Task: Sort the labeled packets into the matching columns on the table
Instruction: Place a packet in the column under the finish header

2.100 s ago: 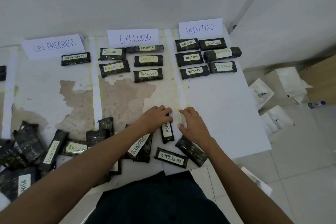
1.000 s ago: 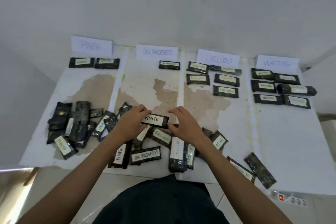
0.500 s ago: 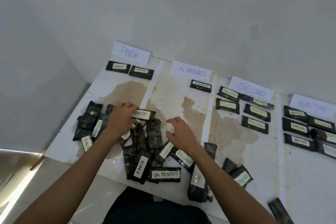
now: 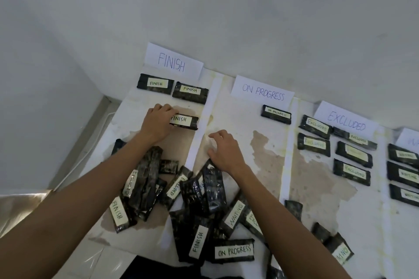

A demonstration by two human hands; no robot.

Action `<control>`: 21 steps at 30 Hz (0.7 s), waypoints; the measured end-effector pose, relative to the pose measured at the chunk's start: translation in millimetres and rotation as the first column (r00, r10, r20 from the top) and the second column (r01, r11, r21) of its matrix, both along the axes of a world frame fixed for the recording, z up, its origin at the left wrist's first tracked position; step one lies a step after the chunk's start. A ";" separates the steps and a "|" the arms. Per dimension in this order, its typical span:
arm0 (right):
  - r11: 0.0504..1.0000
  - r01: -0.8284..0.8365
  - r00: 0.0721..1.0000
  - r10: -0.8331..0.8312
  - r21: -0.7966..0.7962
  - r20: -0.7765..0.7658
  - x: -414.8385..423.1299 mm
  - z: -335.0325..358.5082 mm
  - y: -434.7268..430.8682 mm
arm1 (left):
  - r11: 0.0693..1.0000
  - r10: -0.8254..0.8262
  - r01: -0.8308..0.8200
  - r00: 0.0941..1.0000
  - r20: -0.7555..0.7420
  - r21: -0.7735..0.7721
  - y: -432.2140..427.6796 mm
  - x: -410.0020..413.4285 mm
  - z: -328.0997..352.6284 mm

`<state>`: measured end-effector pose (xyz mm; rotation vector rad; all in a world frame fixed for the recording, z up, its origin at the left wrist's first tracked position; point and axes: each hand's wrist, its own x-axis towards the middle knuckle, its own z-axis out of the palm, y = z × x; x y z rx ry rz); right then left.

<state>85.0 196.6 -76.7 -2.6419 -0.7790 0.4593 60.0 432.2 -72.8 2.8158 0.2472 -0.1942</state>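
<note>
Pile: lower centre of the frame, dark packets heaped unsorted on the worktop; readable labels include FINISH, ON PROGRESS, WAITING and EXCLUDED, several lie face down.
Stray packets: lower right, a few apart from the heap, one label cut off by the angle.
Right hand: centre of the frame, palm down, fingers loosely spread and curled, empty, above the pale strip between the first two columns; its wrist is over the top of the pile.
Left hand: left of centre, fingers closed on the left end of a FINISH packet.
FINISH packet: level, label up, in the FINISH column, just below the two packets already there; I cannot tell whether it touches the worktop.
FINISH row: two packets side by side, upper left-centre, under the FINISH card.
ON PROGRESS column: one packet just below its card, upper centre.
EXCLUDED column: five packets in two rough files, right of centre, below the EXCLUDED card.
WAITING column: right edge, three packets partly cut off by the frame.
Wall: plain white, behind the cards.
</note>
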 end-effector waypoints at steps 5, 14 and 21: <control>1.000 -0.009 0.997 0.009 0.006 0.080 21.3 -23.7 25.3 | 0.999 -0.031 0.031 0.999 -0.007 -0.017 13.0 36.2 -20.6; 0.993 0.102 0.987 -0.109 0.064 0.121 37.1 -45.6 36.0 | 0.994 -0.080 0.083 0.996 0.038 -0.077 24.6 57.4 -35.6; 0.990 0.120 0.989 -0.126 0.070 0.084 35.4 -47.0 39.2 | 0.991 -0.075 0.086 0.992 0.103 -0.107 24.2 50.9 -36.2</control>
